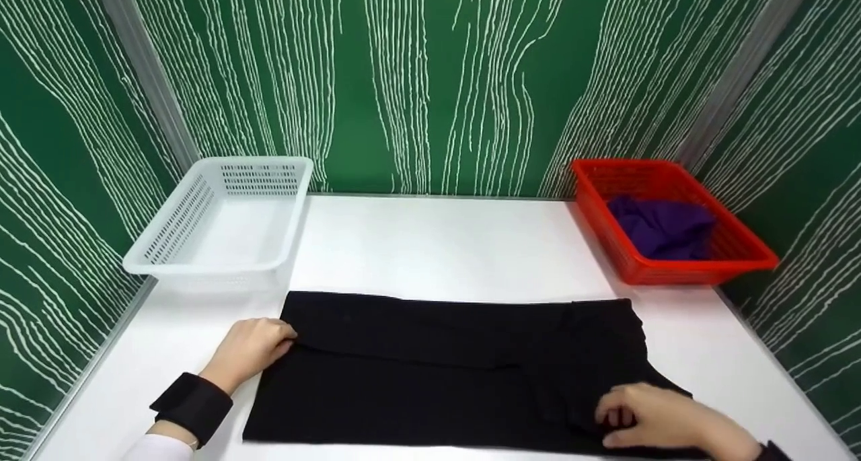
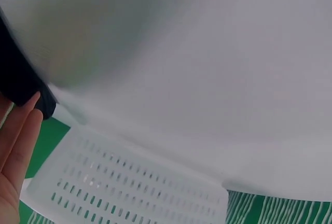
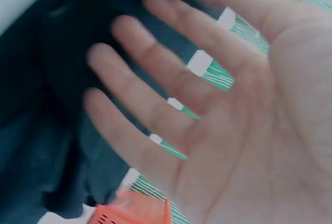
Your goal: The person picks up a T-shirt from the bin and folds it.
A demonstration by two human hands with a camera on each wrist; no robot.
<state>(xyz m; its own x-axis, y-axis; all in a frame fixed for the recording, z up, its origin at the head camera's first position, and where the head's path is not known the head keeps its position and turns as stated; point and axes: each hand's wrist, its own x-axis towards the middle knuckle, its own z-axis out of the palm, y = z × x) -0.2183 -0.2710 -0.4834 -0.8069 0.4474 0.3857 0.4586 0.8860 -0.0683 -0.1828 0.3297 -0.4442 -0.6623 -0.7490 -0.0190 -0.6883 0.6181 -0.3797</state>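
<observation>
A black garment point(image 1: 403, 400) lies spread flat on the white table, with its far part folded over lengthwise; toward the right the cloth is bunched. At its left edge, my left hand point(image 1: 252, 350) pinches the hem by the fold. The left wrist view shows those fingers point(image 2: 23, 136) at the edge of the black cloth point(image 2: 18, 73), thumb hidden. My right hand point(image 1: 649, 417) is over the garment's near right part. In the right wrist view its fingers point(image 3: 155, 53) are spread and loosely bent, holding nothing, with the dark cloth point(image 3: 52, 105) beyond them.
A white basket point(image 1: 286, 259) with nothing visible inside stands at the back left of the table point(image 1: 437, 245). At the back right is a red basket point(image 1: 706, 267) containing purple cloth point(image 1: 662, 229). Green walls point(image 1: 350, 77) with white lines enclose the table's back and sides.
</observation>
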